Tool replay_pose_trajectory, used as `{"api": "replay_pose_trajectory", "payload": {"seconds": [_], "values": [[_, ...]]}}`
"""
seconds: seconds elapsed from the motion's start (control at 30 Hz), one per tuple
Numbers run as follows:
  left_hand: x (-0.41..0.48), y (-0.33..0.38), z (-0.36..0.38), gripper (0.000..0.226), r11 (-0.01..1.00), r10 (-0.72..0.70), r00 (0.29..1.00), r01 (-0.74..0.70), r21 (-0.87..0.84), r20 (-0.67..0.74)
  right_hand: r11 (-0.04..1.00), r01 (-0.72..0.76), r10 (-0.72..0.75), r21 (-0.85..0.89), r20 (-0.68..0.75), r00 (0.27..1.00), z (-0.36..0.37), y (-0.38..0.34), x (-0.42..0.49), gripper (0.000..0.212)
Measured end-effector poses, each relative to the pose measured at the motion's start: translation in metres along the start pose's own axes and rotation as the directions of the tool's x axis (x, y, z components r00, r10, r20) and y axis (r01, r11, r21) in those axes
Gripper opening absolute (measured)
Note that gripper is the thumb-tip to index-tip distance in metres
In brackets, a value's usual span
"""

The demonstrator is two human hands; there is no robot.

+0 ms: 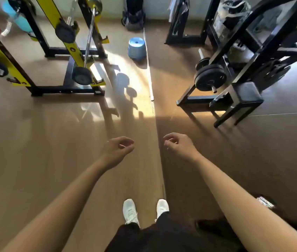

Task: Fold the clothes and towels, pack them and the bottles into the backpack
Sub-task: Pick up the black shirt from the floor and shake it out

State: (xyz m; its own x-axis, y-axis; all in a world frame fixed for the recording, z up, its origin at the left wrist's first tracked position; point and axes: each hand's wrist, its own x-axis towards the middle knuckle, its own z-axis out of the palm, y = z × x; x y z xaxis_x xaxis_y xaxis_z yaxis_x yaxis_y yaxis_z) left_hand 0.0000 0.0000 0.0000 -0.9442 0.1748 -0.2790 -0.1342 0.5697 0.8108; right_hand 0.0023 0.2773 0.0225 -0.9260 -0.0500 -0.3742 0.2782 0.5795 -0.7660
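- Down at the bottom middle of the frame are my white shoes (129,210), planted on the wooden floor (53,142); I am standing.
- Left hand (118,150) and right hand (178,146) hang out in front at mid-frame, fingers loosely curled, thumbs near the fingertips, nothing in either one.
- At top centre, against the wall, sits a dark bag (133,19). It may be the backpack, though the view there is too blurred to be sure.
- Nearer than it stands a blue stool (136,47), with a yellow rack (60,20) at upper left and a black weight bench (235,91) at upper right.
- No towels or bottles that I can make out.
- Judging by this, nothing is folded or packed; I am at the fetching step.
- Next calls for walking between the rack and bench to the far wall and finding the clothes.
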Motion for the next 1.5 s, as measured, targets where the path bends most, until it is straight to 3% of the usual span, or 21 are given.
{"api": "replay_pose_trajectory", "payload": {"seconds": [0.23,0.47,0.83,1.03,1.5], "values": [[0.008,-0.028,0.009,0.009,0.99,-0.098,0.995,0.101,-0.096,0.035,0.988,-0.154,0.154,0.027,0.016,0.988,0.039,0.028,0.004,0.013],[0.067,-0.02,0.005,0.016,0.99,-0.126,0.987,0.131,-0.049,0.102,0.979,-0.195,0.193,0.063,0.03,0.981,0.035,0.038,0.062,0.011],[0.241,0.065,-0.007,0.017,0.992,-0.124,0.99,0.122,0.038,0.072,0.991,-0.134,0.131,0.02,0.089,0.987,-0.062,0.026,0.23,0.01],[0.323,0.082,-0.018,0.015,0.986,-0.164,0.985,0.164,-0.015,0.047,0.995,-0.098,0.1,-0.026,0.099,0.99,-0.102,0.001,0.313,0.023],[0.62,0.096,-0.097,0.012,0.974,-0.165,0.977,0.184,-0.133,0.137,0.97,-0.243,0.24,0.027,0.077,0.968,-0.171,-0.098,0.577,0.026]]}}
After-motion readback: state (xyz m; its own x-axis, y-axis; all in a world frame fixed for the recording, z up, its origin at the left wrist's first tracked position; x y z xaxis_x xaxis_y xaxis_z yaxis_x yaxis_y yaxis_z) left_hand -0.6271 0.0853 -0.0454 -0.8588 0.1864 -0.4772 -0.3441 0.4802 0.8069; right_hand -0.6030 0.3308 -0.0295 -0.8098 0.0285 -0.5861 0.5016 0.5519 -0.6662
